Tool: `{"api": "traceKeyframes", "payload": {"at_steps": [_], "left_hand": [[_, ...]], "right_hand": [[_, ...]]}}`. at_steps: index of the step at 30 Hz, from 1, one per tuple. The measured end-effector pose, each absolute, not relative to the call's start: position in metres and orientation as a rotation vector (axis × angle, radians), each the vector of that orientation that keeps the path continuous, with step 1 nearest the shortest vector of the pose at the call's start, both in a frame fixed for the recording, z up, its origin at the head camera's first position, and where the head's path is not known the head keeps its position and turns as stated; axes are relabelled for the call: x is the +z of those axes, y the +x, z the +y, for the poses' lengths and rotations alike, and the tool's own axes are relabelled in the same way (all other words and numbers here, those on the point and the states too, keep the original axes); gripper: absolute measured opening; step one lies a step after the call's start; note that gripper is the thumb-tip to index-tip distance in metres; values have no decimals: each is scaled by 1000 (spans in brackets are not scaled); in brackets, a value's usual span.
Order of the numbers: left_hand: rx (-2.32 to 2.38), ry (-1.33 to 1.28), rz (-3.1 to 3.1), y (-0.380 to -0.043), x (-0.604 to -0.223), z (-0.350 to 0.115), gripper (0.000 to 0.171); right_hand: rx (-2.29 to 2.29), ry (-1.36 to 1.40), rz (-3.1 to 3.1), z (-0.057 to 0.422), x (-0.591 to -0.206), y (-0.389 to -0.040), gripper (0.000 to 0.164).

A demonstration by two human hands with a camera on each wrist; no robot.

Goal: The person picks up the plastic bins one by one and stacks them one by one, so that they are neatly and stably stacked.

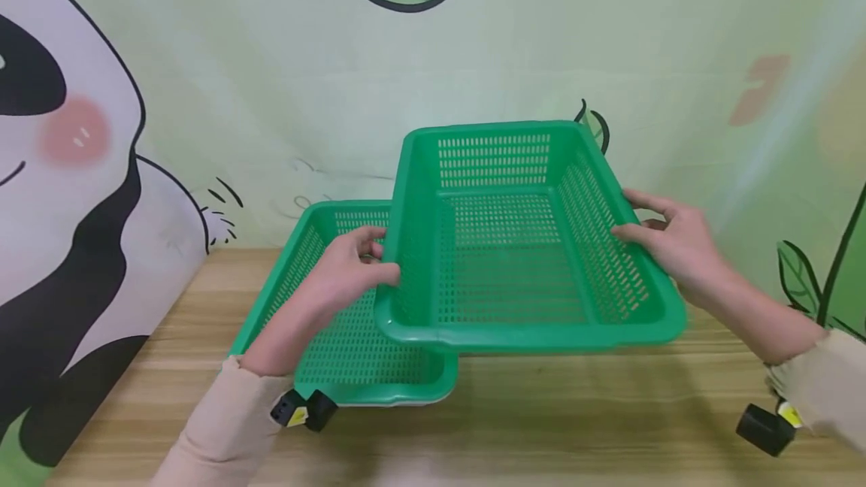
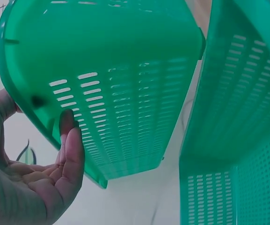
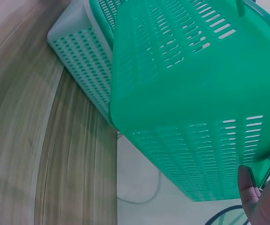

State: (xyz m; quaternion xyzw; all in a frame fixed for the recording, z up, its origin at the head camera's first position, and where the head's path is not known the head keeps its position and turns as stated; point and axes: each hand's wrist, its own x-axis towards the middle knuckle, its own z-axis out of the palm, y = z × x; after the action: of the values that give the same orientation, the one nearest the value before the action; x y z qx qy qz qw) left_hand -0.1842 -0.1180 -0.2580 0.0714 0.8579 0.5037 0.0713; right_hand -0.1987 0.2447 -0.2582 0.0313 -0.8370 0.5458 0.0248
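Note:
A green plastic basket [image 1: 507,261] with slotted walls is held up in the air, tilted, with nothing inside it. My left hand [image 1: 348,269] grips its left rim, thumb on the inner side and fingers under the outside. On the opposite rim, my right hand [image 1: 670,239] pinches the edge in the same way. The left wrist view shows the left fingers [image 2: 71,154] against the basket's outer wall. Below and to the left stands a second green basket [image 1: 379,389], partly hidden by the raised one and my left arm.
The second basket rests on a wood-grain table [image 1: 541,419] and has a pale outer layer [image 3: 74,37], seen in the right wrist view. Behind the table hangs a light green backdrop [image 1: 271,58] with a panda and leaves printed on it.

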Motion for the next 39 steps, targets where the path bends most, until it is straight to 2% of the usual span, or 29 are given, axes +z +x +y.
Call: {"api": "traceKeyframes", "payload": {"at_steps": [15, 30, 39], "left_hand": [[1475, 265, 2634, -181, -257, -160, 69], [1377, 272, 2695, -176, -253, -197, 70], [1275, 301, 2788, -174, -253, -218, 64]], "right_hand": [[1919, 226, -2364, 206, -269, -202, 57], [1998, 235, -2249, 164, -270, -203, 55], [2028, 246, -2224, 144, -273, -204, 53]]}}
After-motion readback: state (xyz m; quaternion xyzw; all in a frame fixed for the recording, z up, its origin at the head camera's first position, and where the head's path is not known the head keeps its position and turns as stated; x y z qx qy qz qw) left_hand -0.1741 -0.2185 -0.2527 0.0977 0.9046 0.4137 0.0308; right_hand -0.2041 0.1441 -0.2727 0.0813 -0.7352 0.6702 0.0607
